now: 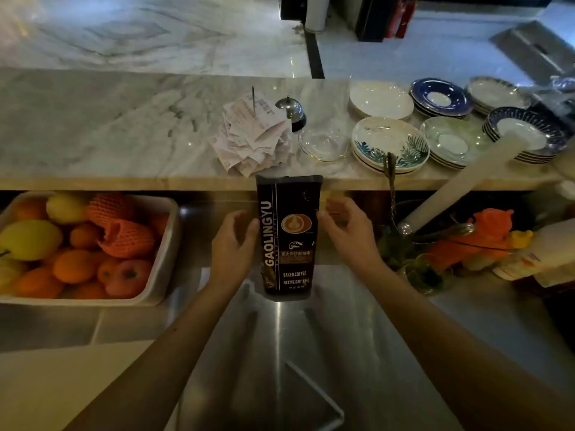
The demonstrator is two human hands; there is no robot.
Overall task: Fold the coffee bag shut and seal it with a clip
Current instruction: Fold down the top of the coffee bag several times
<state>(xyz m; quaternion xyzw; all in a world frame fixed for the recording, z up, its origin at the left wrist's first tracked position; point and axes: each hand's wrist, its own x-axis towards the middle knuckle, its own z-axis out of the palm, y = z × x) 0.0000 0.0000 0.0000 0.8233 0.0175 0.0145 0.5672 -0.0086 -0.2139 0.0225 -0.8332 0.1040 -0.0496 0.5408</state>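
Coffee bag [287,237] upright, centre of steel counter [357,353], top flat, not folded yet. Looks full-ish, foil prob stiff + slick; best pinched at top corners, 12 o'clock end. Left hand [235,244] at 9, right hand [345,227] at 3, both half open, fingertips just at bag sides, nothing gripped. No clip spotted. Fruit tray [168,244] at 9, receipts [252,135] + plates [389,144] 12-2, jars/clutter at 3. Nothing blocking.
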